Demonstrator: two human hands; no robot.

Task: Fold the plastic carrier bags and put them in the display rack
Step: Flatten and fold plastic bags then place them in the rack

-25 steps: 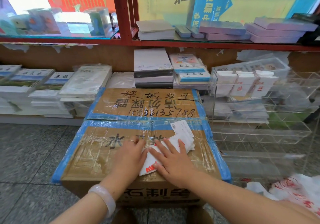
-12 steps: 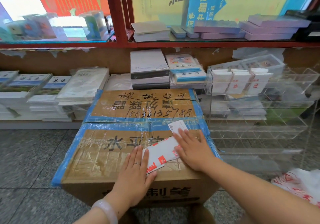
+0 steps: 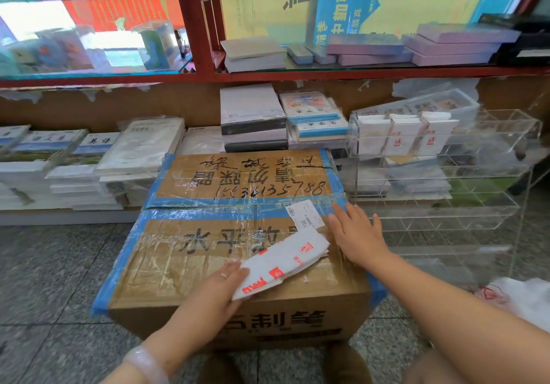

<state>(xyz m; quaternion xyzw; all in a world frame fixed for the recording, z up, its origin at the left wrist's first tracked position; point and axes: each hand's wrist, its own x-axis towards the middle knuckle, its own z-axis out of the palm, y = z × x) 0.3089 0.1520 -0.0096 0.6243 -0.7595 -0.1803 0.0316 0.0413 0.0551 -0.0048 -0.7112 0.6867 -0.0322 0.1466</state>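
Pinching the near end of a folded white plastic carrier bag with red print (image 3: 282,264), the left hand (image 3: 214,291) lifts it off the taped brown cardboard box (image 3: 178,264). Just beside the bag's far end, the right hand (image 3: 355,235) lies flat, fingers spread (holding nothing). A clear plastic display rack (image 3: 446,199) stands right of the box.

Hands: two, left hand (image 3: 215,287) and right hand (image 3: 355,235)
Folded bag on box: one, bag (image 3: 282,261)
Folded bags standing in rack (image 3: 440,175) top tier: three, bags (image 3: 406,135)
Loose bags on floor, right: a heap (image 3: 523,300), number unclear
Cardboard boxes: one, box (image 3: 238,264)
Labels stuck on box: one, label (image 3: 303,212)
Bracelets: one, bracelet (image 3: 147,364)
Rings: one, ring (image 3: 223,275)
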